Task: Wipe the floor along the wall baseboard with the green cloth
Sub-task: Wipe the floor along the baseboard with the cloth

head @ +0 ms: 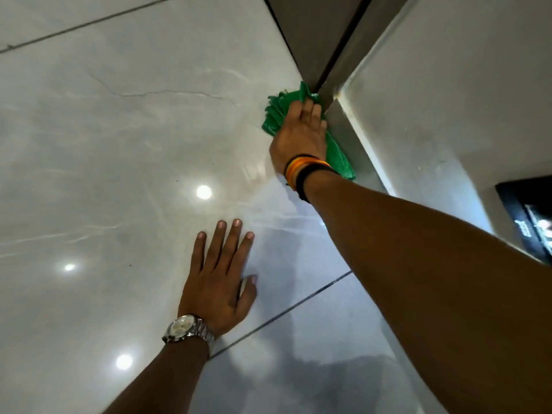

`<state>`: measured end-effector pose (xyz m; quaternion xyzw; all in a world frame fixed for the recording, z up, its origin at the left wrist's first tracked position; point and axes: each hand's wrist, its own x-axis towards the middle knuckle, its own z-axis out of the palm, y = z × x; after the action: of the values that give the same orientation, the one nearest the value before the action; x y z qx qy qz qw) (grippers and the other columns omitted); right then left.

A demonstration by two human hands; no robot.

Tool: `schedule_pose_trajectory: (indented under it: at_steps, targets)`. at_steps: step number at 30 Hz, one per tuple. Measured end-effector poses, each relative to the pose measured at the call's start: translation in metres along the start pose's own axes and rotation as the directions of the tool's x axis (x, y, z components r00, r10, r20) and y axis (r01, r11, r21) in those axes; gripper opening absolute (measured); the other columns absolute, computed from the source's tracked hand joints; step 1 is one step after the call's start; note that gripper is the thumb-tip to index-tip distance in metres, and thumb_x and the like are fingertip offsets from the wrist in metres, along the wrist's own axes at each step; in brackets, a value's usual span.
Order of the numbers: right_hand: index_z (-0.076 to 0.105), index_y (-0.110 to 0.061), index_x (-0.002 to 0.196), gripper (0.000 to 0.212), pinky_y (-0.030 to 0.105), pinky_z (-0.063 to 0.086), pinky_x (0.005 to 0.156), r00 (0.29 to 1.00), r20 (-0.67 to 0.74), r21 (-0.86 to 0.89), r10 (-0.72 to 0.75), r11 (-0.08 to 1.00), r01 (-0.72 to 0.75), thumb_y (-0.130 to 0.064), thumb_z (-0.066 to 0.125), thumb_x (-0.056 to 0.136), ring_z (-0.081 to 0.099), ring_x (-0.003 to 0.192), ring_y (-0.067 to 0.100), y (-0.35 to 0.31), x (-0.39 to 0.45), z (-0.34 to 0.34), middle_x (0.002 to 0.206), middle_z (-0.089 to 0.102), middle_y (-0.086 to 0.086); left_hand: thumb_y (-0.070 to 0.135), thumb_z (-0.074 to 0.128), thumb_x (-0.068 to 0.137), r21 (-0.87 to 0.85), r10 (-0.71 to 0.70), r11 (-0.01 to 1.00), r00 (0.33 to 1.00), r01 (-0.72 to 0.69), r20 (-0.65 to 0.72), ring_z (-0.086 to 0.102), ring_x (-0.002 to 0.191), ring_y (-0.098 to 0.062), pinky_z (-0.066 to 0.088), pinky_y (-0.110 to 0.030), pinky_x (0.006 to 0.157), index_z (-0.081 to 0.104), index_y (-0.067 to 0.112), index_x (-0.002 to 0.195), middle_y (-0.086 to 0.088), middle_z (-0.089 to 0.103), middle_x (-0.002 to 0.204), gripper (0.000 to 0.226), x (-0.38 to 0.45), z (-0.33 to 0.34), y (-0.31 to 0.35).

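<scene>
The green cloth lies bunched on the glossy tiled floor, pushed against the grey baseboard where the wall meets a corner. My right hand presses down on the cloth with its fingers pointing into the corner; coloured bands circle that wrist. Part of the cloth is hidden under the palm. My left hand rests flat on the floor nearer to me, fingers spread, holding nothing, with a silver watch on the wrist.
The white wall rises on the right above the baseboard. A dark door or panel stands at the far corner. A black framed object sits low on the right. Dark grout lines cross the tiles, and ceiling lights reflect in them.
</scene>
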<state>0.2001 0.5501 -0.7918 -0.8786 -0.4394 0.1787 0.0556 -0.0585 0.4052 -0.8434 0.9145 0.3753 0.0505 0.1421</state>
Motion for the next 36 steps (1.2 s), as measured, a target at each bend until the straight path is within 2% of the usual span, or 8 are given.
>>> schedule_pose_trajectory:
  at_steps: [2,7,12,15,19,24,32,36]
  targets:
    - [0.018,-0.004,0.156,0.068,0.048,0.016,0.126,1.000,0.004,0.010,-0.029,1.000,0.029,-0.009,0.043,0.093,0.013,0.155,0.037,-0.002,-0.003,-0.002,0.167,0.017,0.021,0.046,0.044,0.100,0.012,0.000,1.000,1.000,0.000,0.003,0.008,0.170,-0.035,0.001,-0.056,0.137,0.023,0.017,0.172,-0.013,0.015,0.182,0.080,0.000,0.000,-0.001]
    - [0.036,-0.012,0.153,0.065,0.041,0.009,0.128,0.892,0.172,0.089,-0.418,0.908,0.409,-0.001,0.044,0.090,0.014,0.156,0.028,0.069,-0.092,-0.014,0.169,0.016,0.009,0.043,0.048,0.098,-0.010,-0.006,1.000,1.000,0.006,-0.021,0.014,0.168,-0.037,0.007,-0.059,0.136,0.037,0.012,0.167,-0.015,0.022,0.180,0.077,0.001,-0.005,0.003]
    - [0.036,-0.006,0.151,0.065,0.051,0.013,0.127,0.995,0.057,0.109,-0.081,0.991,0.075,-0.001,0.051,0.088,0.017,0.155,0.032,0.121,-0.146,-0.005,0.168,0.018,0.016,0.042,0.048,0.097,-0.021,-0.004,1.000,1.000,0.003,-0.027,0.014,0.168,-0.037,0.004,-0.057,0.136,0.033,0.011,0.168,-0.015,0.020,0.180,0.079,0.002,-0.008,0.003]
    - [0.024,-0.007,0.156,0.073,0.049,0.009,0.128,0.998,0.029,0.167,-0.060,0.984,0.054,-0.006,0.048,0.087,0.017,0.155,0.032,0.100,-0.106,0.000,0.168,0.019,0.015,0.043,0.047,0.097,-0.027,-0.005,1.000,1.000,0.005,0.001,0.013,0.169,-0.037,0.003,-0.058,0.136,0.033,0.011,0.168,-0.016,0.021,0.180,0.079,0.001,-0.009,0.003]
    - [0.033,-0.011,0.153,0.064,0.045,0.005,0.128,0.996,0.012,0.191,-0.086,0.978,0.082,-0.007,0.043,0.091,0.009,0.157,0.026,0.076,-0.078,0.002,0.170,0.012,0.008,0.045,0.044,0.099,-0.034,-0.002,0.999,1.000,0.002,0.011,0.010,0.169,-0.035,0.003,-0.058,0.136,0.034,0.012,0.168,-0.015,0.020,0.181,0.078,0.002,-0.011,0.006]
    - [0.039,-0.010,0.149,0.059,0.052,0.014,0.127,0.995,-0.028,0.173,0.091,0.981,-0.085,-0.007,0.050,0.091,0.023,0.153,0.031,0.150,-0.208,0.011,0.165,0.029,0.014,0.043,0.041,0.099,-0.031,-0.009,0.999,1.000,0.010,0.028,0.011,0.169,-0.036,0.004,-0.060,0.136,0.032,0.014,0.169,-0.013,0.019,0.181,0.076,-0.001,-0.015,0.007]
    - [0.029,-0.006,0.154,0.065,0.049,0.030,0.122,0.864,0.120,0.065,0.488,0.865,-0.498,0.009,0.047,0.094,0.034,0.148,0.037,0.244,-0.382,0.002,0.164,0.028,0.017,0.047,0.037,0.105,-0.067,-0.032,0.997,0.986,0.043,0.166,0.016,0.167,-0.038,0.003,-0.061,0.134,0.032,0.013,0.168,-0.015,0.020,0.181,0.072,-0.003,-0.033,0.011]
    - [0.037,-0.020,0.145,0.049,0.045,0.048,0.091,0.769,0.201,0.142,0.607,0.759,-0.635,-0.009,0.047,0.097,0.061,0.115,0.044,0.224,-0.389,-0.038,0.130,0.061,0.024,0.050,0.027,0.106,-0.037,0.017,0.999,0.955,-0.007,0.298,0.029,0.163,-0.041,0.005,-0.062,0.134,0.038,0.005,0.165,-0.021,0.032,0.175,0.076,-0.036,-0.071,0.027]
